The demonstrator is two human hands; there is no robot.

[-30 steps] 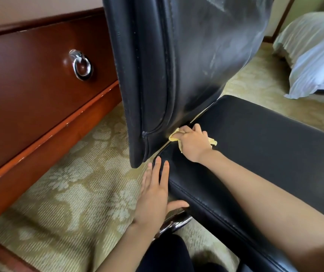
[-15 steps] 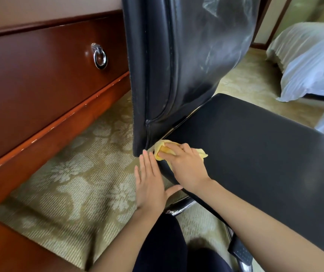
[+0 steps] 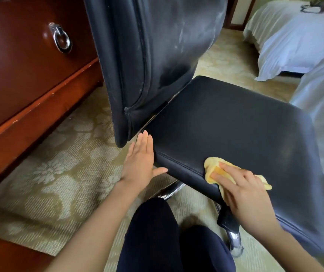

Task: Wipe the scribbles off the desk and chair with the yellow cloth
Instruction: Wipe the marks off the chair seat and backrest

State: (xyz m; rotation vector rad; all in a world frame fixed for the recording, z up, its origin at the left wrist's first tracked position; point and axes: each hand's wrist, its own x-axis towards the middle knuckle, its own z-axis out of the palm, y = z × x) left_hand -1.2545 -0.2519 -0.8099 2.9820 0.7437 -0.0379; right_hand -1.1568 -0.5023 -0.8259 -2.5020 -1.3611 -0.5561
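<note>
A black leather chair fills the middle, with its seat [image 3: 235,130] in front of me and its backrest [image 3: 157,55] upright behind it, streaked with pale marks. My right hand [image 3: 243,191] presses the yellow cloth [image 3: 214,167] flat on the near edge of the seat, fingers spread over it. My left hand [image 3: 141,160] rests with straight fingers against the seat's left side, close to the bottom corner of the backrest. The dark red wooden desk [image 3: 23,79] stands at the left.
A metal ring handle [image 3: 62,39] hangs on the desk drawer. Patterned beige carpet [image 3: 63,173] covers the floor. The chair's chrome base [image 3: 171,190] shows under the seat. A bed with white bedding [image 3: 298,40] stands at the right. My dark-trousered knees [image 3: 157,232] are below.
My right hand has slid the cloth from the gap under the backrest along the seat's near edge toward me. My left hand stays on the seat's side.
</note>
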